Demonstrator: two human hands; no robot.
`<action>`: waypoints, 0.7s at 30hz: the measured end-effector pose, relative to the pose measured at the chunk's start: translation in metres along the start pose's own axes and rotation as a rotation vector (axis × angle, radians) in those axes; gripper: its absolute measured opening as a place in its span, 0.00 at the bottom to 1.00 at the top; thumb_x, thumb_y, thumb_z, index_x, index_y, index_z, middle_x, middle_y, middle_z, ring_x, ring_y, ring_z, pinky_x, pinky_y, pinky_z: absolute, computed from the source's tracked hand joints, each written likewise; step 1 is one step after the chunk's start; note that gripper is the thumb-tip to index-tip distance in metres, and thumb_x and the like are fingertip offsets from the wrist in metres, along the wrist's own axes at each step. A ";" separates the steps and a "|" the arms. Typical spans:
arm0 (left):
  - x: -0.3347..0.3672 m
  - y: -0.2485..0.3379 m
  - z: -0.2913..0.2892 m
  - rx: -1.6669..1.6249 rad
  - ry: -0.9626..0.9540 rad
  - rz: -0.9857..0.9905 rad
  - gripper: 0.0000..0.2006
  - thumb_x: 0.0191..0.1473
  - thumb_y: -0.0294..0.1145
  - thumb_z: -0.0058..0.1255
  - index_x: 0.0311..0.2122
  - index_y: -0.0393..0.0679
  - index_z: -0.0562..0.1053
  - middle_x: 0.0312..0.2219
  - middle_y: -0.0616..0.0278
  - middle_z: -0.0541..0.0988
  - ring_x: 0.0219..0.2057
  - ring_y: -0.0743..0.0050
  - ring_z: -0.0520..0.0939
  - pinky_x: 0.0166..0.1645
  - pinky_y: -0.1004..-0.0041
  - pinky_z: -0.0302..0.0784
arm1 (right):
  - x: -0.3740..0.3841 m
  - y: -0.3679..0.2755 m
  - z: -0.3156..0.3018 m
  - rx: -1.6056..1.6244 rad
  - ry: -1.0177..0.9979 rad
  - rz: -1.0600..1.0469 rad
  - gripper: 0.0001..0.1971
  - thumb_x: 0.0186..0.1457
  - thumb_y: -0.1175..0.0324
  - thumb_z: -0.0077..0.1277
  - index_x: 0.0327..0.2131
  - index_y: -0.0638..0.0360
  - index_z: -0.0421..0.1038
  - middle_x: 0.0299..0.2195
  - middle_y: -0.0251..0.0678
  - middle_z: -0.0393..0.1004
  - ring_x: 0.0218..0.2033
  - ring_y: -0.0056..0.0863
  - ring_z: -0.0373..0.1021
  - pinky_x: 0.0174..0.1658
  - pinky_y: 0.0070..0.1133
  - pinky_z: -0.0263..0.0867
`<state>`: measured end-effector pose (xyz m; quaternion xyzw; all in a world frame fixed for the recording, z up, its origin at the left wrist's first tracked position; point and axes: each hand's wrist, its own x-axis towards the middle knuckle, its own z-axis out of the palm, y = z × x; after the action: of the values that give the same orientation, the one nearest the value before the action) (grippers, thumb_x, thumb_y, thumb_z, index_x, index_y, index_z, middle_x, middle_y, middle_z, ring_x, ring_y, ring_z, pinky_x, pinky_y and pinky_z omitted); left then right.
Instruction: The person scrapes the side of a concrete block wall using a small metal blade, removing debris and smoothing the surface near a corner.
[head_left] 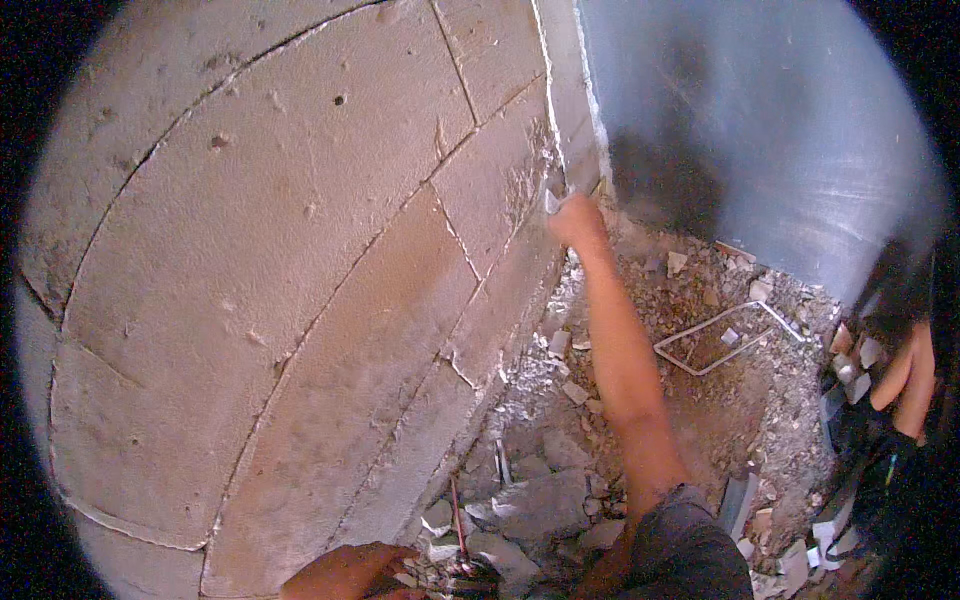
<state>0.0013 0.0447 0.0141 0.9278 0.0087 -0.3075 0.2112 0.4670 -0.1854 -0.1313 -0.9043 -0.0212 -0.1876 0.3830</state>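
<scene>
My right hand [578, 222] reaches far forward to the wall's lower corner. Its fingers are closed round a small flat grey blade [552, 199], whose edge meets the wall; its handle is hidden in the fist. The rough grey-brown wall [330, 220] is scored with dark joint lines, and a whitish bead runs down its corner. At the lower edge my left hand [350, 572] lies partly cut off beside the wall's foot. Its visible fingers stretch to the right, apart, with nothing plain in them. Near it a thin red rod [459, 515] stands among the rubble.
Broken stone and rubble [540, 505] cover the ground along the wall. A bent white wire frame [700, 372] lies on the gravel. Behind stands a smooth blue-grey panel [740, 130]. At the right edge another person's bare arm [912, 380] shows, close to scattered fragments.
</scene>
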 end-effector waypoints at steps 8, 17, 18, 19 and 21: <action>-0.006 -0.002 0.003 -0.049 0.007 -0.002 0.25 0.51 0.43 0.53 0.50 0.39 0.67 0.34 0.52 0.76 0.36 0.58 0.78 0.41 0.65 0.72 | -0.024 -0.042 -0.107 0.019 -0.093 -0.057 0.18 0.40 0.65 0.49 0.37 0.63 0.75 0.38 0.51 0.74 0.39 0.49 0.71 0.45 0.34 0.67; -0.003 -0.007 0.003 -0.078 0.004 0.067 0.26 0.51 0.44 0.53 0.50 0.37 0.66 0.33 0.54 0.77 0.35 0.60 0.78 0.40 0.67 0.72 | -0.001 -0.016 -0.022 0.047 0.009 -0.004 0.17 0.41 0.67 0.50 0.38 0.55 0.76 0.32 0.54 0.73 0.35 0.47 0.73 0.40 0.30 0.68; -0.003 -0.007 0.003 -0.142 0.000 0.078 0.25 0.51 0.44 0.53 0.50 0.37 0.66 0.33 0.54 0.77 0.35 0.60 0.78 0.39 0.67 0.72 | -0.005 -0.012 -0.026 0.052 -0.015 0.003 0.17 0.41 0.67 0.50 0.38 0.54 0.76 0.33 0.53 0.74 0.35 0.48 0.72 0.40 0.30 0.68; -0.002 -0.007 0.000 -0.142 0.003 0.083 0.25 0.51 0.44 0.53 0.50 0.37 0.66 0.33 0.54 0.77 0.35 0.60 0.78 0.39 0.67 0.72 | -0.007 -0.009 -0.031 0.056 -0.040 0.010 0.17 0.41 0.67 0.50 0.38 0.53 0.76 0.33 0.52 0.74 0.35 0.49 0.72 0.41 0.30 0.68; 0.000 -0.006 -0.005 -0.016 -0.198 0.040 0.28 0.51 0.45 0.54 0.54 0.41 0.63 0.40 0.51 0.76 0.42 0.54 0.78 0.47 0.63 0.73 | -0.004 -0.003 -0.047 0.027 -0.023 -0.051 0.17 0.41 0.67 0.50 0.39 0.53 0.76 0.33 0.52 0.74 0.35 0.48 0.72 0.41 0.30 0.68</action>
<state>0.0035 0.0526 0.0154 0.8912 -0.0284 -0.3933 0.2243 0.4472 -0.2157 -0.1006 -0.9002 -0.0510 -0.1866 0.3901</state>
